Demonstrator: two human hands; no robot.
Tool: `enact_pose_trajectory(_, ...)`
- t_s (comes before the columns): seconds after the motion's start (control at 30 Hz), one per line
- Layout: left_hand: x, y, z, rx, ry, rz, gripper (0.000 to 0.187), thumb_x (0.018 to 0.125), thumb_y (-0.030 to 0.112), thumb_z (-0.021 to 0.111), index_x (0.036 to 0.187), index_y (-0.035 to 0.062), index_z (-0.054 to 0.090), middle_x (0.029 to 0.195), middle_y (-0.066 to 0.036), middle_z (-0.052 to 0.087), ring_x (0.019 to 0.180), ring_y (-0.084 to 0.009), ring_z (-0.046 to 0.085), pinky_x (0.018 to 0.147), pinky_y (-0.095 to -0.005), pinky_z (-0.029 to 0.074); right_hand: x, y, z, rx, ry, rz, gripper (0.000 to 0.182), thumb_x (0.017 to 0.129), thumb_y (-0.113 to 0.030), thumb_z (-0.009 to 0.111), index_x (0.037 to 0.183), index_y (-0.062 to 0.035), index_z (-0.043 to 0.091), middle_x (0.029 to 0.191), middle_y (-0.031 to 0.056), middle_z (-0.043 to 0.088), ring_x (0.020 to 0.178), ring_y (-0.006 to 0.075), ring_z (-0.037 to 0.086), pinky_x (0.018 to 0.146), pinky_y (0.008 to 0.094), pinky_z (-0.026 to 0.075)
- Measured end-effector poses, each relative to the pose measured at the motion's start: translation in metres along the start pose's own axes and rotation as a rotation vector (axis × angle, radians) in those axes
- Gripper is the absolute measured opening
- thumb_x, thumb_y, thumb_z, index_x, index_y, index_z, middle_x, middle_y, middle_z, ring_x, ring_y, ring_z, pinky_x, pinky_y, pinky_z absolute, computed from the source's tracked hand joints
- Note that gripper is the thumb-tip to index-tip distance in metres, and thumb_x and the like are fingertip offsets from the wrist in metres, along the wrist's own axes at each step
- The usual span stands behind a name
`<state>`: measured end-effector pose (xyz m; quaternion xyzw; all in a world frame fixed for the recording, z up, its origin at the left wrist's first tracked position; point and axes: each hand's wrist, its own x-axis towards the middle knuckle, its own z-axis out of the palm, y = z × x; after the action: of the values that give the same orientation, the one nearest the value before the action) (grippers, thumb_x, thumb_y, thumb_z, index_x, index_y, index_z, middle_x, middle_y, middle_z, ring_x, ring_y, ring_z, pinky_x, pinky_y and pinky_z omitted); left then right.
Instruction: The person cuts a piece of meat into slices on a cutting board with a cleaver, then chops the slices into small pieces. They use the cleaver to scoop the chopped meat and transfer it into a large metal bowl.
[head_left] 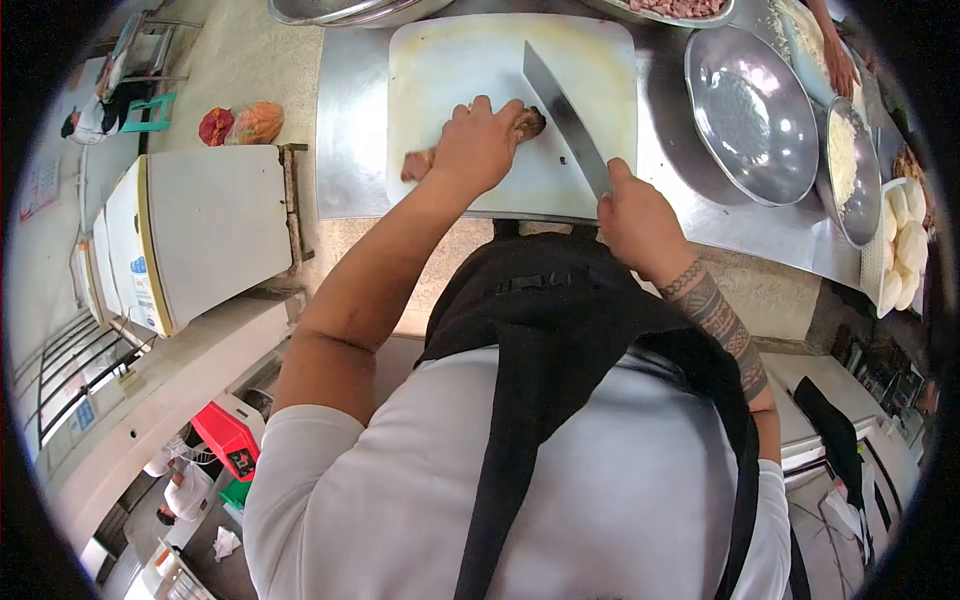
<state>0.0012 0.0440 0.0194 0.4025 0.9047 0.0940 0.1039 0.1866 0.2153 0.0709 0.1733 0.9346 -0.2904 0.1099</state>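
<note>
On the white cutting board (450,60) lies a long piece of meat (418,164) with a dark browned end. My left hand (478,145) is closed over its middle, hiding much of it. My right hand (645,220) grips the handle of a large kitchen knife (568,115). The broad blade points away from me and slants to the left, just right of the meat's dark end and apart from it. A tiny dark scrap lies on the board beside the blade.
Right of the board stand a large steel bowl (750,115) and a smaller bowl (845,175) of pale crumbly food. Beyond is a white basket (880,260) of pale rounded pieces. A bowl of diced meat (680,8) sits at the back. Another person's hand (842,72) is at the upper right.
</note>
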Motion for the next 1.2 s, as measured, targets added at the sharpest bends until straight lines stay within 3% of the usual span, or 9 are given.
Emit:
enact_pose_trajectory(0.27,0.003,0.005,0.006,0.012,0.011,-0.09,0.036,0.097,0.03,0.067,0.131,0.017,0.066,0.114,-0.021,0.063,0.102,-0.0444,0.064,0.086,-0.0535,0.056,-0.015,-0.034,-0.011,-0.219,-0.013,-0.085,0.018,0.093,-0.008,0.058,0.108,-0.0002,0.051,0.076,0.02,0.069,0.072,0.042,0.072,0.064,0.051,0.058)
enact_pose_trajectory(0.37,0.002,-0.001,0.017,0.013,0.067,-0.058,0.034,0.097,0.029,0.067,0.128,0.0161,0.069,0.112,-0.02,0.064,0.101,-0.0425,0.063,0.085,-0.0538,0.056,-0.014,-0.037,-0.01,-0.207,-0.03,-0.093,0.018,0.093,-0.007,0.057,0.108,-0.001,0.05,0.076,0.0222,0.068,0.068,0.0431,0.07,0.063,0.0554,0.056)
enact_pose_trajectory(0.47,0.002,0.003,0.016,0.036,0.065,-0.072,0.035,0.096,0.027,0.068,0.129,0.0169,0.068,0.113,-0.018,0.063,0.102,-0.04,0.063,0.084,-0.0544,0.055,-0.002,-0.04,-0.012,-0.222,-0.007,-0.149,0.02,0.093,-0.006,0.053,0.11,0.0037,0.051,0.077,0.0212,0.07,0.069,0.0426,0.072,0.062,0.0514,0.058)
enact_pose_trajectory(0.57,0.002,0.003,0.02,0.074,0.11,-0.059,0.038,0.094,0.026,0.07,0.131,0.0181,0.067,0.114,-0.017,0.063,0.104,-0.0391,0.063,0.083,-0.0552,0.055,0.034,-0.033,0.0,-0.169,0.025,-0.221,0.024,0.093,-0.006,0.05,0.113,0.0077,0.05,0.081,0.0258,0.072,0.072,0.0436,0.073,0.063,0.0529,0.059)
enact_pose_trajectory(0.77,0.003,0.01,0.01,0.034,0.014,-0.079,0.038,0.094,0.025,0.071,0.13,0.0177,0.064,0.12,-0.017,0.062,0.112,-0.0406,0.061,0.086,-0.0559,0.052,0.083,-0.022,0.037,-0.063,0.037,-0.141,0.026,0.093,-0.005,0.051,0.115,0.0096,0.048,0.092,0.0323,0.072,0.084,0.0456,0.074,0.072,0.0547,0.059)
enact_pose_trajectory(0.97,-0.024,-0.028,-0.007,-0.248,0.138,-0.041,0.054,0.088,0.03,0.079,0.136,0.0121,0.062,0.121,-0.019,0.063,0.115,-0.041,0.061,0.092,-0.0537,0.052,0.044,-0.001,0.018,-0.023,-0.043,-0.04,0.033,0.096,-0.011,0.054,0.123,0.0071,0.049,0.093,0.0304,0.071,0.092,0.0493,0.07,0.084,0.0575,0.055)
enact_pose_trajectory(1.07,-0.06,-0.058,-0.033,-0.158,0.096,-0.02,0.062,0.083,0.025,0.084,0.138,0.0081,0.06,0.121,-0.02,0.064,0.117,-0.039,0.062,0.095,-0.0502,0.052,0.012,0.02,0.017,0.058,-0.034,0.003,0.034,0.097,-0.013,0.057,0.124,0.0064,0.05,0.092,0.0311,0.069,0.091,0.0496,0.069,0.082,0.0582,0.054)
enact_pose_trajectory(1.2,-0.092,-0.079,-0.023,-0.432,-0.01,-0.171,0.06,0.082,0.016,0.086,0.136,0.0064,0.062,0.115,-0.018,0.065,0.111,-0.0357,0.066,0.093,-0.0445,0.055,-0.004,0.036,0.023,0.122,-0.007,0.034,0.031,0.097,-0.012,0.058,0.121,0.0055,0.05,0.094,0.0328,0.068,0.092,0.0509,0.068,0.082,0.0584,0.053)
